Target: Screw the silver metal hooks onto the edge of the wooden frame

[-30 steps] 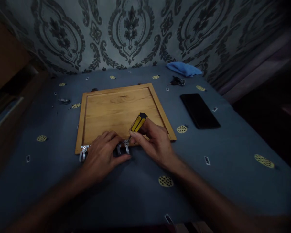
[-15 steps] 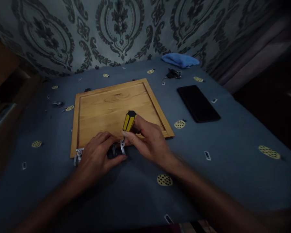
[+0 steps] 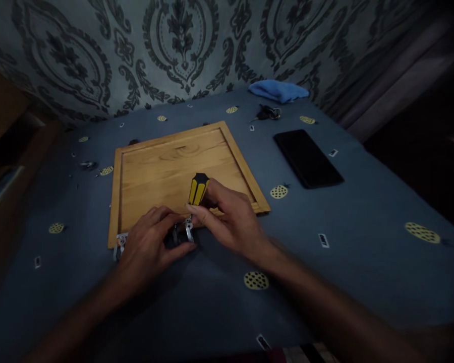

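A framed wooden panel [image 3: 170, 176] lies flat on the table. At its near edge is a metal hinge [image 3: 189, 231], partly covered by my hands. My right hand [image 3: 230, 217] grips a yellow and black screwdriver [image 3: 199, 189], held upright with its lower end at the hinge. My left hand [image 3: 155, 242] is curled around the hinge's left side, with the thumb and fingers on either side of it. A second metal hinge [image 3: 120, 244] sits at the panel's near left corner, beside my left hand.
A black phone [image 3: 308, 159] lies right of the panel. Behind it are keys [image 3: 267, 113] and a folded blue cloth [image 3: 279, 91]. Another metal piece [image 3: 88, 165] and small bits lie to the left. A patterned wall [image 3: 181, 45] borders the table's far side.
The whole view has shifted slightly. Both hands, the screwdriver and the hinge keep nearly the same places relative to the panel.
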Action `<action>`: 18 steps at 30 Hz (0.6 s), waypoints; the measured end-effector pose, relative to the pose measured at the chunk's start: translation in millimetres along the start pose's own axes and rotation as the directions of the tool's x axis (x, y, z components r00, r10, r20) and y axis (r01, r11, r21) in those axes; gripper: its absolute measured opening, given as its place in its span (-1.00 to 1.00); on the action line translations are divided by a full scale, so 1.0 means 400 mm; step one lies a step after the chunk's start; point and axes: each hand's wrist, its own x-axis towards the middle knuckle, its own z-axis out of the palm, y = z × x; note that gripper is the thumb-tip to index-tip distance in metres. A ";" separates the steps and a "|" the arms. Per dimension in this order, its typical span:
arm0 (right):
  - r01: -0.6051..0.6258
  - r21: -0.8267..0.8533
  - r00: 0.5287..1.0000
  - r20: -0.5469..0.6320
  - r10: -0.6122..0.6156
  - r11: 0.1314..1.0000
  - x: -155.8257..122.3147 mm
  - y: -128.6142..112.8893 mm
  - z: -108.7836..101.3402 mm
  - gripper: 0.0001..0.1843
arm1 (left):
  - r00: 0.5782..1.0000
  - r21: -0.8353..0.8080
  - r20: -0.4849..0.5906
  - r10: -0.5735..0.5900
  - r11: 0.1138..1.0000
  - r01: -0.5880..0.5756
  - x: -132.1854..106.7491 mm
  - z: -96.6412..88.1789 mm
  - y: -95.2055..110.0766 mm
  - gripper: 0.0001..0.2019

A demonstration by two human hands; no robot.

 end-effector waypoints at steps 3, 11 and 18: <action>-0.003 0.027 0.998 -0.067 0.005 1.000 0.001 -0.001 -0.004 -0.86 | 1.000 -0.003 0.007 -0.018 1.000 0.018 0.001 -0.003 0.003 -0.71; -0.095 0.094 0.994 -0.048 0.100 0.991 0.004 -0.009 -0.010 -0.81 | 1.000 -0.020 -0.002 0.000 1.000 0.000 -0.003 -0.001 -0.001 -0.69; -0.144 0.143 0.987 -0.057 0.153 0.979 0.004 -0.008 -0.008 -0.80 | 1.000 -0.027 0.005 -0.010 1.000 0.010 -0.005 0.004 -0.003 -0.67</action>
